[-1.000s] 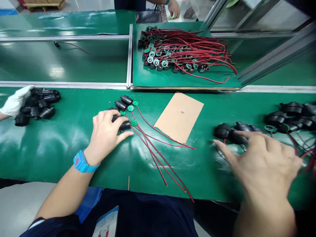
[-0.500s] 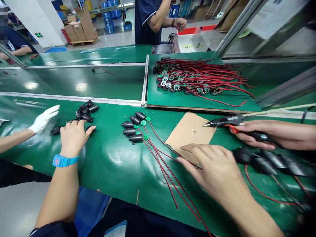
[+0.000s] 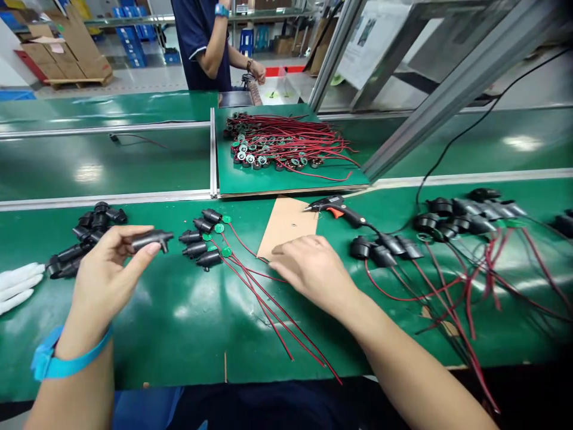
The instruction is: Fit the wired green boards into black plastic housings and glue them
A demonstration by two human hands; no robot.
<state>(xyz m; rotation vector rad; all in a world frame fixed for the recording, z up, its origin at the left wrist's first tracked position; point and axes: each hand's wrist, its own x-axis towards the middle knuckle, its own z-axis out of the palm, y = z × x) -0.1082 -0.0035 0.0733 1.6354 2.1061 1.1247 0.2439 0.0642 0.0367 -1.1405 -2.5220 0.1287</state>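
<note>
My left hand, with a blue wristband, grips a black plastic housing with a small side spout, raised in front of a pile of like housings. My right hand hovers palm down over the lower part of a cardboard sheet. Its fingers look loosely extended, slightly blurred, and I see nothing held in them. Between my hands lie several black housings with green discs and red wires. A glue gun lies with its nozzle over the cardboard.
A white-gloved hand of another person is at the far left. More wired black parts spread across the right. Behind, a raised green board bears many red-wired discs. Metal frame bars divide the bench. A person stands opposite.
My left hand has lifted a black housing from the pile. Another person's hand has let go of the glue gun and left the view; the gun now lies down. The view has turned right.
</note>
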